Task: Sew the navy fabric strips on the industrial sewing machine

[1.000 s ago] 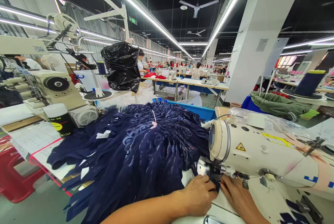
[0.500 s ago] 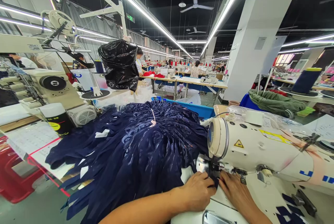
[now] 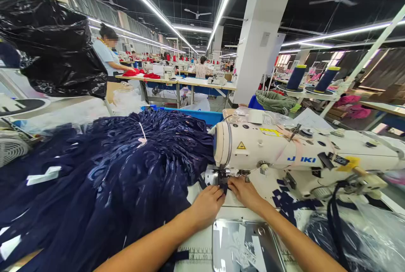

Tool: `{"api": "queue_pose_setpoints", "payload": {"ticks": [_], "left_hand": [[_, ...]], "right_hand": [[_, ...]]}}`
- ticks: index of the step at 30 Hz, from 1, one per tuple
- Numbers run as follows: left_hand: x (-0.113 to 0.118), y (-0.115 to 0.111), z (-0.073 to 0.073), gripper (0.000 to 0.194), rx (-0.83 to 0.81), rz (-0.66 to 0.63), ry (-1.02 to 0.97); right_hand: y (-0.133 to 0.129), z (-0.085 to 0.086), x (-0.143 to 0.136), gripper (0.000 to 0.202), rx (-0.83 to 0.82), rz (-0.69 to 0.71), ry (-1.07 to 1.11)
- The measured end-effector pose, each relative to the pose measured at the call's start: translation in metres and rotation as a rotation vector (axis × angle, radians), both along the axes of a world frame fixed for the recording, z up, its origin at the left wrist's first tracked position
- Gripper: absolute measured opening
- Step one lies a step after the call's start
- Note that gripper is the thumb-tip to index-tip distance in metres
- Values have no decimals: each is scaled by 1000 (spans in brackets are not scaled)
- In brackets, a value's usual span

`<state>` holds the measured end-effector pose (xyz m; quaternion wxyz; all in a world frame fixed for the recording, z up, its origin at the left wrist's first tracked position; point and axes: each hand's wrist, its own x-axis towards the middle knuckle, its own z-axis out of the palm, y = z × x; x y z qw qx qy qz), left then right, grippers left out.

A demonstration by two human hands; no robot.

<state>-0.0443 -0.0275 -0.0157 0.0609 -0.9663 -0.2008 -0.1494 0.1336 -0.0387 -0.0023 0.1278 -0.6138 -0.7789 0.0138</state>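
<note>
A white sewing machine (image 3: 262, 141) with blue lettering stands on the right. Just in front of its presser foot (image 3: 221, 175), a small piece of navy fabric (image 3: 225, 188) lies between my hands. My left hand (image 3: 205, 205) is closed, its fingertips gripping the fabric's left side. From the right, my right hand (image 3: 244, 192) pinches the same piece with bent fingers close to the needle. The needle tip itself is too small to make out. A big heap of navy garments (image 3: 152, 170), gathered with a pale tie (image 3: 142, 140), spreads out left of the machine.
Small navy scraps (image 3: 284, 202) lie on the machine bed at right, beside a clear plastic bag (image 3: 367, 229). A metal tray (image 3: 247, 246) with white labels sits nearest me. A black plastic bag (image 3: 57, 48) hangs at upper left. A co-worker (image 3: 109, 52) stands at a farther table.
The view has turned right and lowered, so the machine and heap appear farther left. Both hands stay on the fabric at the presser foot. The metal tray and scraps show more fully.
</note>
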Motion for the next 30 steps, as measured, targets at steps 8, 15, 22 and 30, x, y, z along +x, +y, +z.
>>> {"api": "queue_pose_setpoints", "payload": {"ticks": [8, 15, 22, 30], "left_hand": [[-1, -2, 4, 26, -3, 22, 56], [-1, -3, 6, 25, -19, 19, 57], [0, -3, 8, 23, -11, 21, 76], [2, -1, 12, 18, -56, 35, 77]], "right_hand": [[11, -1, -2, 24, -65, -14, 104], [11, -9, -2, 23, -61, -38, 106], [16, -16, 3, 23, -67, -19, 178], [20, -26, 8, 22, -11, 2, 225]]}}
